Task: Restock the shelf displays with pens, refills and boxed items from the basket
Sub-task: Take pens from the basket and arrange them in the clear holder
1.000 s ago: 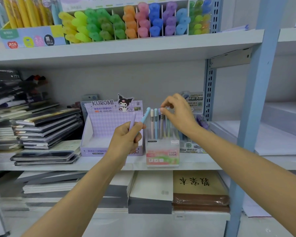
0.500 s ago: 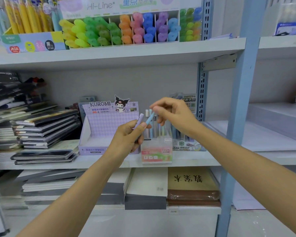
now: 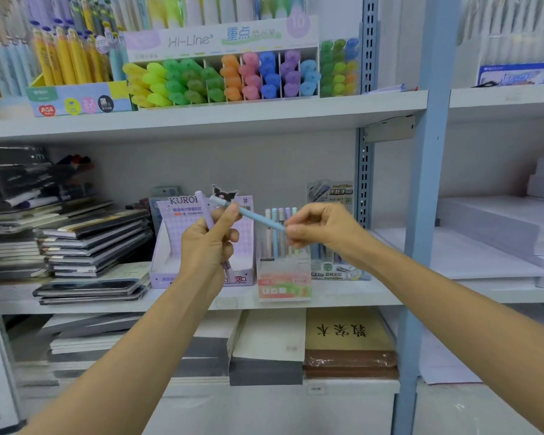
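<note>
White shop shelving fills the view, and the work is at the middle shelf (image 3: 343,293). Nearest, the left hand (image 3: 211,243) grips a purple pen (image 3: 200,202) upright in its curled fingers and steadies one end of a blue pen (image 3: 255,216) against the thumb. The right hand (image 3: 321,229) pinches that pen's other end. A second ago the right hand was up at the pen box (image 3: 285,284), fingers on a pen standing there. It has since come back for the blue one, so I judge one pen shelved and two left in hand. Just behind, the box holds pastel pens (image 3: 274,227) upright in a row. Beside it stands a purple display box (image 3: 167,246). The left hand hides most of its tray, which seems to hold little. Farther up, a highlighter rack (image 3: 220,39) keeps highlighters (image 3: 233,80) sorted by colour in compartments. The basket is out of view.
</note>
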Tool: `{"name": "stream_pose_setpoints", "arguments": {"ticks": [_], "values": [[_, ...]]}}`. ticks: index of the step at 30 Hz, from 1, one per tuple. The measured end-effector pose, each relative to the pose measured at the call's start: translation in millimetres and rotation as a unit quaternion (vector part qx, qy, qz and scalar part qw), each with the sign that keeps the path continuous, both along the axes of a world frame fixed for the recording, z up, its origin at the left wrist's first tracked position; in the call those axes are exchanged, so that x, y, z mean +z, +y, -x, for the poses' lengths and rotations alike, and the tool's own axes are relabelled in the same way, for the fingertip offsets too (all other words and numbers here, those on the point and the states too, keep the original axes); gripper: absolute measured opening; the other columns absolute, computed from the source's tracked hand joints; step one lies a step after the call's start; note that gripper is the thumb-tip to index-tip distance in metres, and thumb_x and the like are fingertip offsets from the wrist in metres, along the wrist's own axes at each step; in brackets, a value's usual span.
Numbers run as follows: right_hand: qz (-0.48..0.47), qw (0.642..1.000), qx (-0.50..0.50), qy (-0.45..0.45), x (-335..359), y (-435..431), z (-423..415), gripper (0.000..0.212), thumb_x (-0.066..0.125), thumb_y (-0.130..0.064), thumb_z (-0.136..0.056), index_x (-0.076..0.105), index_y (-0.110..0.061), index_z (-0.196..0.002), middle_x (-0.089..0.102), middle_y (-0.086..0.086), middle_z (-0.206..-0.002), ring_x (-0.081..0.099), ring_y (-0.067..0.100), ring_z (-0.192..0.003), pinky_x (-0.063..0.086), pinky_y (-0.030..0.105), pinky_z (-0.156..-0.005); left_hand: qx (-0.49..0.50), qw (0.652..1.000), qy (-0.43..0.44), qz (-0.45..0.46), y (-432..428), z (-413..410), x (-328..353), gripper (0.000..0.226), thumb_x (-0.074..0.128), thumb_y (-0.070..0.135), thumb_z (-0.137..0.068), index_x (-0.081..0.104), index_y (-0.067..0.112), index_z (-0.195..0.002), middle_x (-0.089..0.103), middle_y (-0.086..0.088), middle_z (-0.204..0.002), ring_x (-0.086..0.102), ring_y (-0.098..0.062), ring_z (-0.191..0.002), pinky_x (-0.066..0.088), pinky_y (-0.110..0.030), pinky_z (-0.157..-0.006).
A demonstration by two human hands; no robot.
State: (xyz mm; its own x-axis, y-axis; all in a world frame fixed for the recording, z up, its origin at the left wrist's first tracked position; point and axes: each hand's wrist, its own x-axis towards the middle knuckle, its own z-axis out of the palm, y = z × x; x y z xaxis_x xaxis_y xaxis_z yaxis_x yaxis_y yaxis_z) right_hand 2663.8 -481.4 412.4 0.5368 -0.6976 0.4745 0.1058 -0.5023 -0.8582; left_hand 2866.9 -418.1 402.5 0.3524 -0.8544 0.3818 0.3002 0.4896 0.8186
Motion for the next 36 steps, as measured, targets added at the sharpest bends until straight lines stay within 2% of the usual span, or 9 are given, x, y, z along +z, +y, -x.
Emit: {"name": "stream_pose_setpoints", "arguments": {"ticks": [3, 8, 12, 18, 22, 25, 27, 30, 36], "values": [[0.046, 0.995, 0.002, 0.084, -2.5, 4.8, -5.9, 0.012, 0.070, -0.016, -0.086, 0.073, -0.008, -0.095, 0.073, 0.012, -0.088, 0.070, 0.020, -0.079, 0.057, 0.022, -0.071, 0.022, 0.998, -0.055, -0.001, 2.7, 4.1, 1.6, 0.022, 0.072, 0.024, -0.085, 0.071, 0.006, -0.097, 0.069, 0.000, -0.083, 0.048, -0.005, -0.048, 0.026, -0.013, -0.035], [0.152, 0.982, -0.109, 0.002, 20.0, 12.5, -18.2, 0.026, 0.061, -0.026, -0.094, 0.067, -0.017, -0.118, 0.069, -0.004, -0.095, 0.062, 0.004, -0.078, 0.055, 0.021, -0.068, 0.038, 0.980, -0.196, 0.000, 6.7, 13.0, 3.7, 0.012, 0.074, 0.021, -0.083, 0.071, 0.010, -0.087, 0.066, 0.009, -0.062, 0.045, -0.005, -0.043, 0.033, -0.012, -0.040], [0.166, 0.980, -0.096, 0.058, 31.3, 18.5, -28.2, 0.016, 0.064, -0.022, -0.092, 0.071, -0.018, -0.105, 0.070, -0.010, -0.092, 0.063, 0.000, -0.082, 0.050, 0.015, -0.073, 0.010, 0.969, -0.245, 0.026, 5.8, 18.8, 5.5, 0.016, 0.073, 0.017, -0.084, 0.070, 0.022, -0.070, 0.060, 0.011, -0.052, 0.045, -0.003, -0.043, 0.036, -0.011, -0.042], [0.132, 0.976, -0.155, -0.076, 35.9, 8.5, -18.6, 0.013, 0.050, -0.012, -0.100, 0.056, -0.003, -0.105, 0.070, 0.012, -0.090, 0.062, 0.011, -0.071, 0.051, 0.024, -0.065, -0.007, 0.972, -0.230, -0.050, -5.4, 14.0, 4.8, 0.019, 0.057, 0.025, -0.095, 0.071, 0.020, -0.084, 0.061, -0.004, -0.086, 0.048, -0.009, -0.063, 0.040, -0.020, -0.056], [0.128, 0.952, -0.245, -0.130, 31.9, -11.8, -6.8, 0.008, 0.046, -0.013, -0.102, 0.051, -0.006, -0.100, 0.068, 0.012, -0.086, 0.061, 0.008, -0.066, 0.050, 0.021, -0.062, -0.015, 0.967, -0.255, -0.022, -9.9, 8.2, -3.7, 0.034, 0.040, 0.019, -0.104, 0.070, 0.017, -0.089, 0.061, -0.002, -0.086, 0.053, -0.011, -0.067, 0.049, -0.018, -0.061], [0.141, 0.941, -0.293, -0.091, 19.9, -29.5, -5.6, 0.008, 0.048, -0.014, -0.101, 0.052, -0.009, -0.096, 0.068, 0.013, -0.088, 0.063, 0.009, -0.070, 0.051, 0.018, -0.066, -0.039, 0.960, -0.278, 0.013, -10.2, 2.8, -9.7, 0.033, 0.039, 0.028, -0.105, 0.069, 0.018, -0.095, 0.059, -0.001, -0.065, 0.057, -0.016, -0.058, 0.052, -0.024, -0.058], [0.148, 0.936, -0.311, -0.067, 10.2, -39.3, -7.5, 0.008, 0.049, -0.014, -0.100, 0.052, -0.008, -0.097, 0.068, 0.011, -0.088, 0.064, 0.010, -0.072, 0.053, 0.020, -0.070, -0.026, 0.959, -0.283, 0.003, -12.6, 1.9, -12.5, 0.034, 0.039, 0.035, -0.104, 0.069, 0.023, -0.094, 0.040, 0.003, -0.053, 0.039, -0.014, -0.044, 0.039, -0.022, -0.044], [0.164, 0.930, -0.327, -0.023, -1.6, -50.4, -12.5, 0.008, 0.050, -0.013, -0.100, 0.054, -0.006, -0.097, 0.067, 0.006, -0.084, 0.066, 0.011, -0.074, 0.057, 0.030, -0.075, -0.016, 0.966, -0.256, -0.033, -19.1, 1.3, -15.6, 0.033, 0.040, 0.033, -0.104, 0.069, 0.019, -0.094, 0.027, 0.007, -0.054, 0.020, -0.009, -0.044, 0.022, -0.019, -0.040], [0.197, 0.918, -0.337, 0.071, -6.7, -61.1, -18.3, 0.012, 0.053, -0.018, -0.098, 0.058, -0.007, -0.097, 0.071, 0.006, -0.081, 0.067, 0.018, -0.076, 0.055, 0.041, -0.080, -0.046, 0.963, -0.264, -0.035, -27.2, -5.2, -22.1, 0.026, 0.042, 0.016, -0.102, 0.068, 0.015, -0.105, 0.034, 0.009, -0.056, 0.024, -0.010, -0.046, 0.025, -0.020, -0.042]]}}
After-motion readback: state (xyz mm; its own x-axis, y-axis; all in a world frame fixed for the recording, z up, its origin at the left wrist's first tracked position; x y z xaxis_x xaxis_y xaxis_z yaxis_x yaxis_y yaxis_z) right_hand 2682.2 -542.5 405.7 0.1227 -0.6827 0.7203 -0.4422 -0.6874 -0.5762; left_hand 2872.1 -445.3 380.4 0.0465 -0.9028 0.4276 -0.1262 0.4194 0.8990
